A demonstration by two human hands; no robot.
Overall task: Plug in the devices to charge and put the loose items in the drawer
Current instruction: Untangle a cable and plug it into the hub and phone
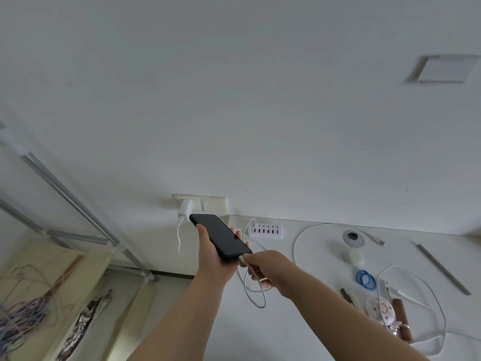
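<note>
Head view, onlooker's log, two of us by the desk.

— What's the step?

— Plugging in. Left hand [212, 259] cradles a black phone [220, 237] from below, fingers curled round its edges, screen up, held in the air over the near edge of the white desk [299, 321]. Right hand [263, 268] pinches the connector of a white cable [253, 290] at the phone's bottom edge. Whether the plug is fully seated, I can't tell; it sits right at the port.

— Advice?

— My judgement: keep the plug in line with the phone's long axis, push straight, no wiggling, and brace the phone firmly with the left so it doesn't slide back. Slack in the cable looks fine; it loops down below the hands.

— Where does the cable run?

— Can't trace it surely. A white wall charger [185, 208] sits in the socket behind the phone, with its own short lead hanging. A multi-port USB hub [265, 230] lies on the desk just right of the phone.

— Loose items?

— Well to the right: blue bands [365, 280], a pale green case [353, 256], a second white cable [416, 308], a grey rod [442, 268]. No drawer in sight.
</note>
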